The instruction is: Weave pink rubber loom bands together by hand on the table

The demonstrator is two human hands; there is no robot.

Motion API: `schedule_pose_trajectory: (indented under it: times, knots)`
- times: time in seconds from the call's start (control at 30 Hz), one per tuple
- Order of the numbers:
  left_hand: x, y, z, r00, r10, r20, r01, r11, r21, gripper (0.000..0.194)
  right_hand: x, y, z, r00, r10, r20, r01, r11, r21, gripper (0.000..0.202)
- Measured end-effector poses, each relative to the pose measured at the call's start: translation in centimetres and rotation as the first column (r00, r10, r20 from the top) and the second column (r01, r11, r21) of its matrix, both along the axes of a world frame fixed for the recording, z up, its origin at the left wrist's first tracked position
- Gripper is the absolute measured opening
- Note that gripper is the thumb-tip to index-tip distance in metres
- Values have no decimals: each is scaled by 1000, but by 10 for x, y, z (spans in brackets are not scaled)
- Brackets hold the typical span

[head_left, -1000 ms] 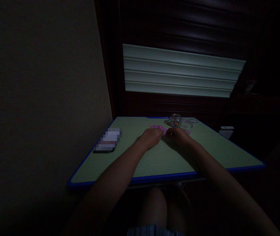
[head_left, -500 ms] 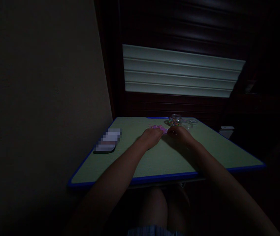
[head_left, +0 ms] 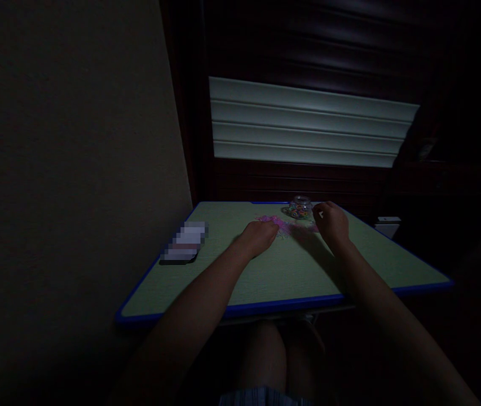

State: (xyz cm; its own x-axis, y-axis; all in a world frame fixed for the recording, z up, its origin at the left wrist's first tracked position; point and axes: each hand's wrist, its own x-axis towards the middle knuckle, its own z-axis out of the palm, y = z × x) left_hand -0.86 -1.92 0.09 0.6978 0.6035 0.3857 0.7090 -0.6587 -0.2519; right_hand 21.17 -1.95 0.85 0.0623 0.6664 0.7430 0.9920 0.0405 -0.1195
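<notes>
In the head view a shiny pink-purple tangle (head_left: 281,224), like loose strands or shreds, lies on the table. My left hand (head_left: 260,237) is closed at its near edge, the fingertips gripping part of it. My right hand (head_left: 332,223) is held above the table, right of a clear round jar (head_left: 300,207) with small coloured rings inside. The right fingers are curled in a pinch; what they hold, if anything, is too dark to make out. A faint pinkish blur stretches over the table between the tangle and the right hand.
The pale green table (head_left: 223,282) has a blue rim. Near its left edge lies a flat rectangular object (head_left: 185,242), blurred by pixels. A wall rises close on the left, and dark furniture with a light slatted panel (head_left: 308,124) stands behind the table.
My right hand has moved right and up, away from the pink-purple tangle, and now covers the clear round items beside the jar. My left hand has stayed in place.
</notes>
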Motion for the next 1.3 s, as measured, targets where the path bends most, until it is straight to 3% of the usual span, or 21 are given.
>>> schedule_pose_trajectory:
  times: [0.2, 0.47, 1.3]
  knots:
    - [0, 2, -2, 1000, 8, -3, -8, 1000, -3, 26, 12, 2, -3, 985, -165, -48, 165, 986, 1, 30]
    - [-1, 2, -3, 1000, 6, 1, -6, 1000, -16, 26, 15, 5, -7, 962, -259, -89, 248, 962, -117, 28]
    - [-1, 3, -4, 1000, -6, -1, 6, 1000, -6, 25, 15, 5, -7, 962, -268, -57, 257, 954, -153, 33]
